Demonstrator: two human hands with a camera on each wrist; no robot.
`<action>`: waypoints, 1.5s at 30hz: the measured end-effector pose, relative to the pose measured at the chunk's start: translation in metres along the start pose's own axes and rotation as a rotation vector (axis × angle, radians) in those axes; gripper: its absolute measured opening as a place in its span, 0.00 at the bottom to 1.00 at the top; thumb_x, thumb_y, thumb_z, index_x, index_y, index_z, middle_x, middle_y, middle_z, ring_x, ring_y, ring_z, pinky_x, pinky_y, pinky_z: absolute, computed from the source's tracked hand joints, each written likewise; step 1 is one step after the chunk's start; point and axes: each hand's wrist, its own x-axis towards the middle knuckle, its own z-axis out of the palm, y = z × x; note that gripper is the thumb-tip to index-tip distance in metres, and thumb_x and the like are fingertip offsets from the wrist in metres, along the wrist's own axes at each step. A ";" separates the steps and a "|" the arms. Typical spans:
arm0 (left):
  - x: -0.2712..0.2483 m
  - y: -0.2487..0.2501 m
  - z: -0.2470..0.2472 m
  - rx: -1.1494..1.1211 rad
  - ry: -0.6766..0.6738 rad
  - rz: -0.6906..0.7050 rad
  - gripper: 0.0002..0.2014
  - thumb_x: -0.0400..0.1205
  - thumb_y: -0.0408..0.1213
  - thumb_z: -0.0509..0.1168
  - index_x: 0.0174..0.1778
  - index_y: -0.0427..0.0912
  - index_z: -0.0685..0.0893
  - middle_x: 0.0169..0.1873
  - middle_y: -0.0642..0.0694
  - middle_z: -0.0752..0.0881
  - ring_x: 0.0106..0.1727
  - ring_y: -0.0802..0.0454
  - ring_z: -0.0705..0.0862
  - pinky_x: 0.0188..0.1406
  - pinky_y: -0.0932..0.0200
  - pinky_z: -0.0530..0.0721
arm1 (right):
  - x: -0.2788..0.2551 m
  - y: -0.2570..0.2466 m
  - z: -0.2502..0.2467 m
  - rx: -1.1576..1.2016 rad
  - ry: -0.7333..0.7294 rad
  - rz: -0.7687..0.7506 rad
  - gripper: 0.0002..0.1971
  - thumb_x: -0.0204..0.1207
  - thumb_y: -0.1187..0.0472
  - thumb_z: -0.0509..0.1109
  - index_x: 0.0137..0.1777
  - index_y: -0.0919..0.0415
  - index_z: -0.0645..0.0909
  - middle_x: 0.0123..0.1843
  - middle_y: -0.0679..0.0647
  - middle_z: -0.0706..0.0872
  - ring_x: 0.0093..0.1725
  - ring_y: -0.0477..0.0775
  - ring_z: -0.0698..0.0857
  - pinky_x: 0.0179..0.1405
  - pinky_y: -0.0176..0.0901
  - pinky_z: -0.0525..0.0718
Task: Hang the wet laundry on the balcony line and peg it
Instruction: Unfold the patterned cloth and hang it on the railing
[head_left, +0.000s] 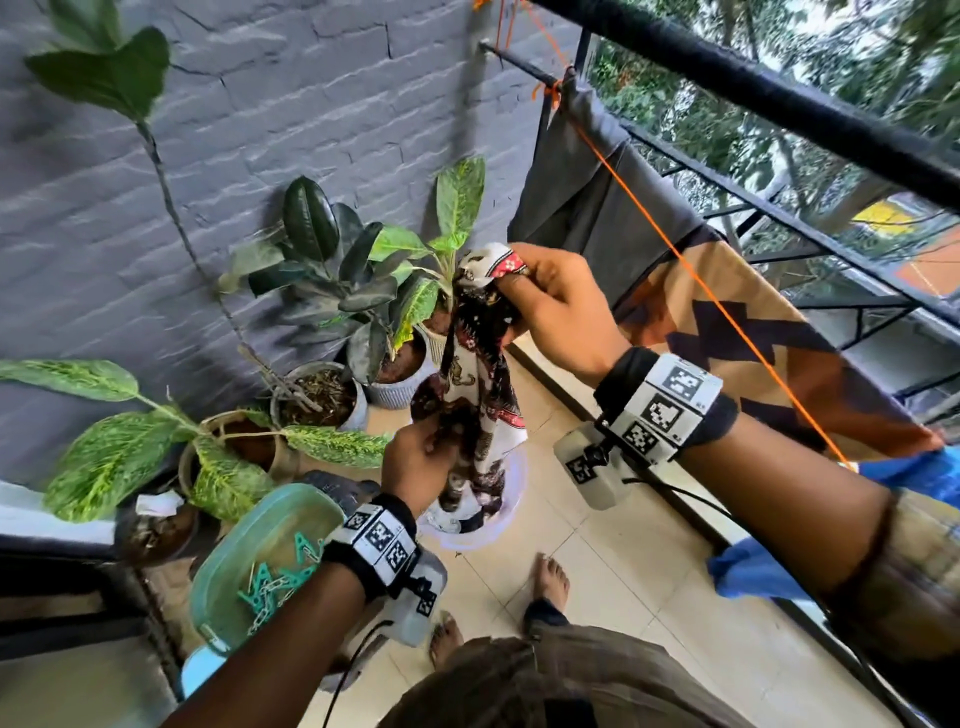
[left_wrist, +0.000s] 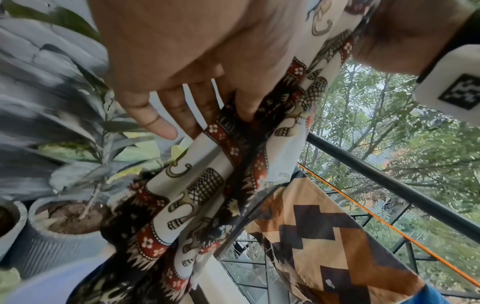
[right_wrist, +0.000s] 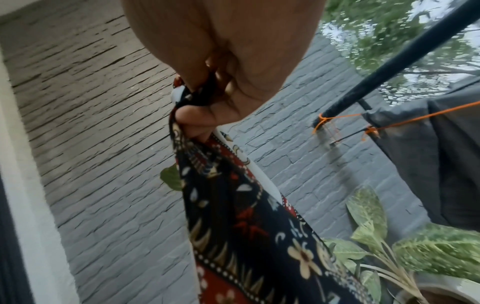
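Both hands' grip holds the patterned cloth (head_left: 475, 384) hanging vertically.

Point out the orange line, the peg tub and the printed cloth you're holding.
orange line (head_left: 691, 272): head view, mid-span over the hung cloths.
peg tub (head_left: 244, 540): head view, bare green inside wall.
printed cloth (head_left: 480, 410): head view, hanging middle between both hands.

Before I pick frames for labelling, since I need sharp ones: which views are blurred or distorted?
Head view: sharp on the hands and cloth, but wide-angle bending curves the railing. Left wrist view: the plants at left are smeared, cloth fairly crisp. Right wrist view: the right hand is close and soft, leaves and trees streaked; light is even, no glare.
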 end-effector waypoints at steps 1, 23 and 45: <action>-0.001 0.001 -0.005 0.027 0.033 0.040 0.15 0.76 0.52 0.70 0.50 0.46 0.90 0.44 0.45 0.93 0.48 0.42 0.90 0.49 0.51 0.85 | 0.001 0.001 -0.005 0.024 0.037 0.014 0.11 0.85 0.71 0.59 0.55 0.73 0.84 0.42 0.70 0.88 0.33 0.57 0.88 0.27 0.43 0.85; -0.001 0.054 -0.110 0.053 0.130 0.371 0.12 0.84 0.46 0.57 0.47 0.44 0.83 0.40 0.47 0.86 0.42 0.45 0.83 0.44 0.49 0.80 | -0.020 0.102 -0.028 -0.286 -0.042 0.403 0.11 0.85 0.59 0.64 0.44 0.54 0.86 0.39 0.51 0.89 0.36 0.48 0.87 0.36 0.48 0.86; 0.007 -0.017 -0.006 0.385 -0.387 0.211 0.35 0.79 0.43 0.75 0.82 0.50 0.69 0.75 0.46 0.77 0.75 0.47 0.74 0.65 0.61 0.72 | -0.028 0.037 -0.031 0.547 -0.224 0.400 0.14 0.75 0.67 0.62 0.57 0.75 0.81 0.51 0.67 0.86 0.48 0.63 0.85 0.53 0.46 0.83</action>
